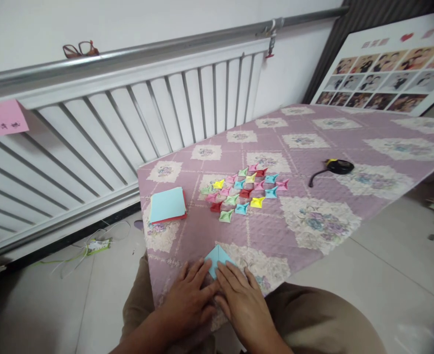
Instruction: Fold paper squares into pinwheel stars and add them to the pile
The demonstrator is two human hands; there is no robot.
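Observation:
A light blue sheet of origami paper [219, 255], partly folded with a crease down its middle, lies on the table near its front edge. My left hand [188, 297] rests flat beside it, fingertips at the paper's left side. Across the lower right part lies my right hand [241, 297], its fingers stretched out and pressing down. The two hands meet below the paper and hide its lower part. Beyond them stand several small folded paper pieces [245, 193] in rows, coloured pink, green, blue, yellow and red. To the left is a stack of square paper [168, 205], blue on top.
A purple floral cloth [202, 231] covers the table. At the right lies a black and yellow object with a strap [339, 166]. A white radiator [172, 113] runs behind, with glasses [80, 49] on its pipe. A photo board [387, 73] leans at the back right.

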